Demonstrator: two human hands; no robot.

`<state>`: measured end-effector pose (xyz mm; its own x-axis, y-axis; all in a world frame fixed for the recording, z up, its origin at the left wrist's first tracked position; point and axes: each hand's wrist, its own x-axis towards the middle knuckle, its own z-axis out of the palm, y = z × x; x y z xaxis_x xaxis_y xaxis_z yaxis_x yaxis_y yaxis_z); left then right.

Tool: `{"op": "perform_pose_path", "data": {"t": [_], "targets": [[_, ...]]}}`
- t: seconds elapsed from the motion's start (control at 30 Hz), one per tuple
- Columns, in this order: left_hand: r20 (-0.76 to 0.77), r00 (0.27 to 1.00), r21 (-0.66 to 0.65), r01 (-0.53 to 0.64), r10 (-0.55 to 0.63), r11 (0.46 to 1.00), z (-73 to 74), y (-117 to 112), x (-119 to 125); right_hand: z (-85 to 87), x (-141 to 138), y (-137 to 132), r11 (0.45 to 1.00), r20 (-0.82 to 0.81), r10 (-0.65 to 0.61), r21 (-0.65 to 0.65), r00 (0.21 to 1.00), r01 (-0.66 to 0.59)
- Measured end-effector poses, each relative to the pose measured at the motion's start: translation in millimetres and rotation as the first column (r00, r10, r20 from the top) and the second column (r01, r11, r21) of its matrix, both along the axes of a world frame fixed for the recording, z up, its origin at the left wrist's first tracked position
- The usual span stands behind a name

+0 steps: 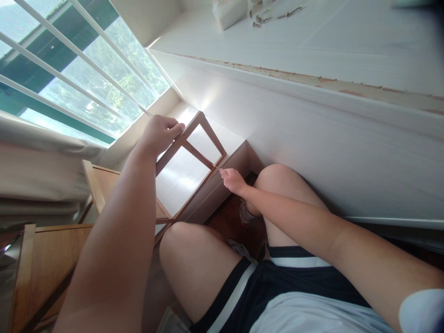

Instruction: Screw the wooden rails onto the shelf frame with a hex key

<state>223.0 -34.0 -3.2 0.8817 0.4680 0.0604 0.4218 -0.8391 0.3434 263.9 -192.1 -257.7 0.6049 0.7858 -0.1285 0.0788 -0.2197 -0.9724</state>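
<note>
A brown wooden frame [197,154] with a crossbar leans at an angle near the window. My left hand [163,134] is closed round its upper bar, thumb on the near side. At the lower bar, where the crossbar joins, my right hand [233,180] pinches a thin metal tool [217,168]. The tool's tip meets the wood there; most of it is hidden in my fingers, so its exact kind does not show. Behind the frame lies a pale, shiny board surface [180,178].
Several screws [262,20] and a white block-like packet [229,13] lie on the white ledge [329,41] above. Wooden panels [52,259] stand at the lower left beside a curtain [41,171]. A barred window [86,60] is at upper left. My bent knees flank the work.
</note>
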Motion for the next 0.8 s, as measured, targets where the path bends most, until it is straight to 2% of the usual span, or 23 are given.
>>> {"op": "perform_pose_path", "data": {"t": [0.3,0.5,0.8], "targets": [[-0.007,1.000,0.023,0.005,-0.005,1.000,-0.6,1,0,10.5,2,-5,0.992,0.214,0.013,-0.124,0.977,0.014],[-0.014,1.000,0.017,-0.005,0.005,1.000,0.6,-2,-1,20.3,1,-9,0.922,0.465,0.171,-0.386,0.869,0.025],[-0.038,0.999,0.008,-0.027,0.028,1.000,2.2,-3,-1,30.6,1,-12,0.879,0.567,0.271,-0.475,0.778,0.040]]}}
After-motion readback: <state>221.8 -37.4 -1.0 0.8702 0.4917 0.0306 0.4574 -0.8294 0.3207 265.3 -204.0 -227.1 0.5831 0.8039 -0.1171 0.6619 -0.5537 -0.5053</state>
